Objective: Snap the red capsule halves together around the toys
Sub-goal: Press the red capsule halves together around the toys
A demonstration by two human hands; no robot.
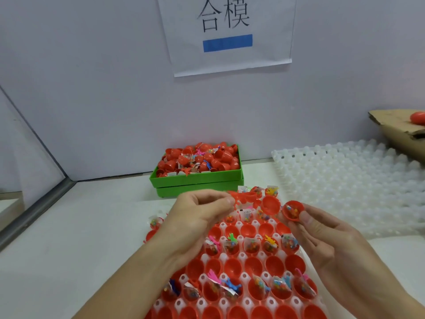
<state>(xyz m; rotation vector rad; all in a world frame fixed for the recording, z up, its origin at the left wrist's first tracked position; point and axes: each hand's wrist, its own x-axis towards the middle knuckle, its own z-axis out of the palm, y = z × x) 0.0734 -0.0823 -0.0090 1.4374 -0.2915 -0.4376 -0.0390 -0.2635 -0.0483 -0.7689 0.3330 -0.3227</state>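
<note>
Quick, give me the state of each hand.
Left hand: pinches a red toy.
Right hand: holds a filled red capsule half.

A tray [241, 302] of capsule halves [255, 265] fills the lower centre of the frame. Behind it, mid-frame, a bin [195, 179] sits on the surface [92, 226]. Stacked trays [345, 180] lie at right.

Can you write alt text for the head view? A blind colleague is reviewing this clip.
Over a white tray of red capsule halves, the right hand pinches a red half holding beads, while the left hand pinches a red toy. A green bin of capsules sits behind.
</note>
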